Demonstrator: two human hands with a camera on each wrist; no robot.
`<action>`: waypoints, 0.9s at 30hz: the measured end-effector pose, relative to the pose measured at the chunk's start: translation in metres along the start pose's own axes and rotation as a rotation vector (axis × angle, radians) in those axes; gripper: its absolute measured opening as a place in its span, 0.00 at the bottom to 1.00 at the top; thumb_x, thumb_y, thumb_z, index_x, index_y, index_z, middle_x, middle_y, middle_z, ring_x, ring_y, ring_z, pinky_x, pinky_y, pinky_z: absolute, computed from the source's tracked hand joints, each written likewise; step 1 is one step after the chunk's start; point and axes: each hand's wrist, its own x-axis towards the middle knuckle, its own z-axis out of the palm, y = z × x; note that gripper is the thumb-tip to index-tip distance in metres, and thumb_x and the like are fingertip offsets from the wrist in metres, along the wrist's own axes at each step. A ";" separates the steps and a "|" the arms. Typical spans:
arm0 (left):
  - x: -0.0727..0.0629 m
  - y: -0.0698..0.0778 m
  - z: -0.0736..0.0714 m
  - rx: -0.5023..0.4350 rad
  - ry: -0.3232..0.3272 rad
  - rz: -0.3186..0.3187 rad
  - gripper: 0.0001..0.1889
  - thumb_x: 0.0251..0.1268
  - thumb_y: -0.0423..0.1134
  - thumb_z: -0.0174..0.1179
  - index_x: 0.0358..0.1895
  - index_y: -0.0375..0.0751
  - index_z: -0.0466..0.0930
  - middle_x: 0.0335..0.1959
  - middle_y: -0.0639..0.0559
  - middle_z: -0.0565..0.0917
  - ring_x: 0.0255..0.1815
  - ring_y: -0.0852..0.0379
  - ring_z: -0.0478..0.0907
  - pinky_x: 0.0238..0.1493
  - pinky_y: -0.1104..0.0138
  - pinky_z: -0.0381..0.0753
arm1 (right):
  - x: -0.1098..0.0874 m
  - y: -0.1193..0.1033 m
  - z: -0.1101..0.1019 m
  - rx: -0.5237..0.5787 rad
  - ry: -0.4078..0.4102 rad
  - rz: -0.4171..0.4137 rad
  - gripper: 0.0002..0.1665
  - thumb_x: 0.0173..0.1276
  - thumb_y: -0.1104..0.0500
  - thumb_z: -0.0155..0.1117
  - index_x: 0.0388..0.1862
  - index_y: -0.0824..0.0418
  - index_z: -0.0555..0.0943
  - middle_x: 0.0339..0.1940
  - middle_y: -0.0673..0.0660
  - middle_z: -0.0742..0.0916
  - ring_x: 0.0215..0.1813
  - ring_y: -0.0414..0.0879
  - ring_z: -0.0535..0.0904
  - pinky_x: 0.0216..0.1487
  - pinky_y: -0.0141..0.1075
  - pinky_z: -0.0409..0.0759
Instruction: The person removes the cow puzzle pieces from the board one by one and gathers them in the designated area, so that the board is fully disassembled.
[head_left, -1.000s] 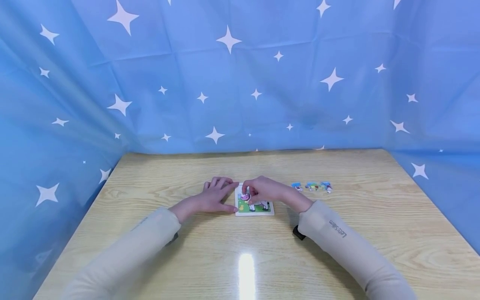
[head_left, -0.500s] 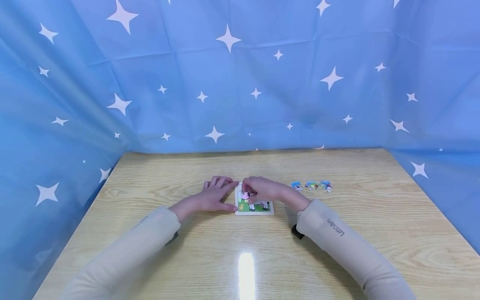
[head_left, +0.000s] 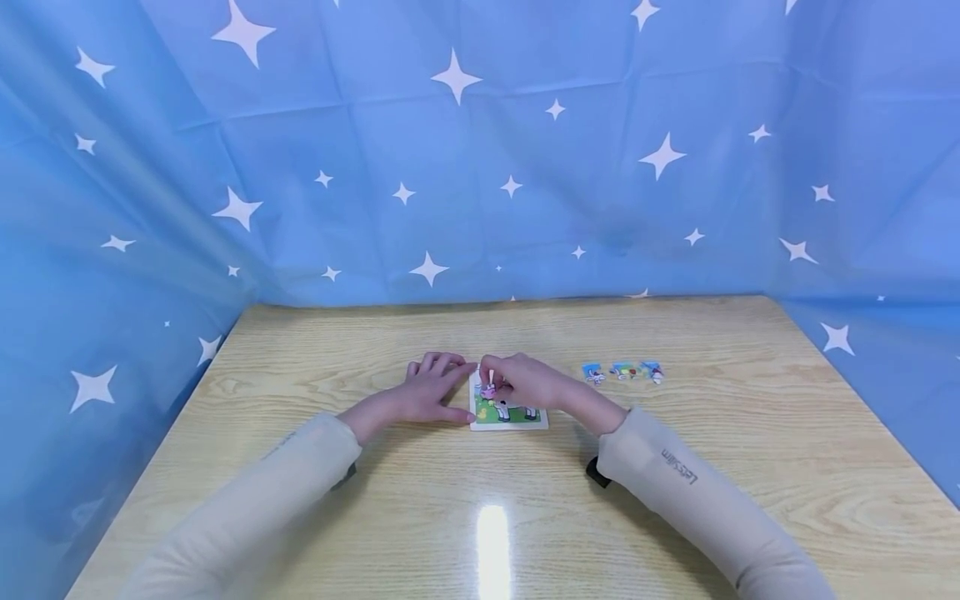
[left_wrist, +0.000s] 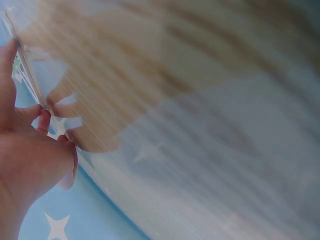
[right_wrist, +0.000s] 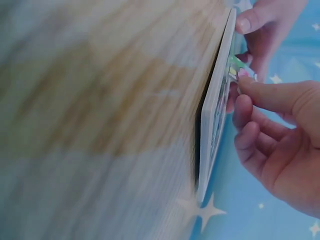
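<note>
A small square puzzle board (head_left: 512, 425) with a white border lies on the table, showing a cow on green grass. At its left edge my left hand (head_left: 429, 398) rests with thumb and index finger spread and touching the border; the left wrist view shows this hand (left_wrist: 37, 150) against the board's edge (left_wrist: 31, 75). Over the board's upper part, my right hand (head_left: 531, 383) pinches a puzzle piece (head_left: 488, 391) with a pink cow's muzzle. The right wrist view has that piece (right_wrist: 242, 71) tilted up from the board between thumb and fingers. My right hand hides the board's upper right.
Several loose puzzle pieces (head_left: 624, 371) with blue parts lie on the wooden table (head_left: 375, 517) to the right of the board. A blue curtain with white stars (head_left: 570, 183) hangs behind the table and along its sides.
My right hand has shifted slightly left with the puzzle piece, which now sits at a different tilt. My left hand and the loose pieces stay in place.
</note>
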 end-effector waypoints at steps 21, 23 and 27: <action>0.000 0.002 0.000 0.012 -0.001 -0.019 0.47 0.78 0.56 0.67 0.89 0.37 0.57 0.84 0.35 0.60 0.81 0.33 0.53 0.69 0.41 0.58 | -0.022 0.002 -0.009 0.023 0.055 -0.001 0.06 0.79 0.68 0.70 0.47 0.61 0.81 0.37 0.54 0.90 0.35 0.39 0.82 0.40 0.33 0.81; 0.000 0.002 0.000 0.014 -0.001 -0.018 0.47 0.78 0.56 0.67 0.89 0.37 0.57 0.84 0.35 0.60 0.81 0.33 0.53 0.68 0.42 0.58 | -0.024 0.004 -0.011 0.021 0.049 0.001 0.06 0.79 0.69 0.70 0.47 0.62 0.81 0.37 0.54 0.90 0.36 0.40 0.84 0.41 0.35 0.83; 0.000 0.002 -0.001 0.010 0.002 -0.019 0.47 0.78 0.56 0.67 0.89 0.37 0.57 0.84 0.35 0.60 0.81 0.32 0.53 0.67 0.43 0.58 | -0.030 0.010 -0.014 0.034 0.052 0.005 0.06 0.79 0.70 0.70 0.48 0.63 0.82 0.38 0.54 0.90 0.39 0.45 0.87 0.44 0.39 0.86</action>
